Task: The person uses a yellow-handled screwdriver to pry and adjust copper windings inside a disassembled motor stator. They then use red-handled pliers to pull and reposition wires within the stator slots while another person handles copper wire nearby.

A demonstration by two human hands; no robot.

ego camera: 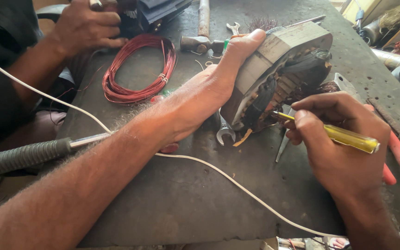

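Stator core of grey laminated steel (pixel 278 51), tilted on the dark tabletop (pixel 186 199) in the left hand's grip (pixel 214 88), could lose winding insulation if the right hand's (pixel 343 139) clenched yellow-handled screwdriver (pixel 343 137) slips.

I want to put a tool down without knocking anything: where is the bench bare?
Bare bench lies near the front edge, below the white cable and between both forearms. It is crowded around the stator, the spanner, the red wire coil and the hammer.
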